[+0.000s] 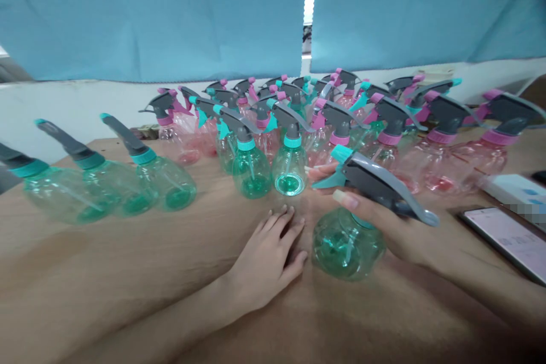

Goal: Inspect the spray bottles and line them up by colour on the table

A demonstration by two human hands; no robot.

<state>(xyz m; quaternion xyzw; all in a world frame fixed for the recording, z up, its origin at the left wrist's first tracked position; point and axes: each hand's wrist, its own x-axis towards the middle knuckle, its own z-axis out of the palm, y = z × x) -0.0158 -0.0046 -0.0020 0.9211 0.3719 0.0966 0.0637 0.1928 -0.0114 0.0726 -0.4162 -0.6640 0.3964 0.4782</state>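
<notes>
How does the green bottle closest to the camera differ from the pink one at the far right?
The green bottle has a turquoise collar and nozzle; the pink bottle has pink ones. The green bottle is in the right hand's grip, while the pink bottle has no hand on it. Both have see-through bodies and grey spray heads.

The brown tabletop [128,290] carries green spray bottles [251,173] at left and centre; pink spray bottles [486,159] stand farther right; a phone [507,239] lies nearby.
</notes>
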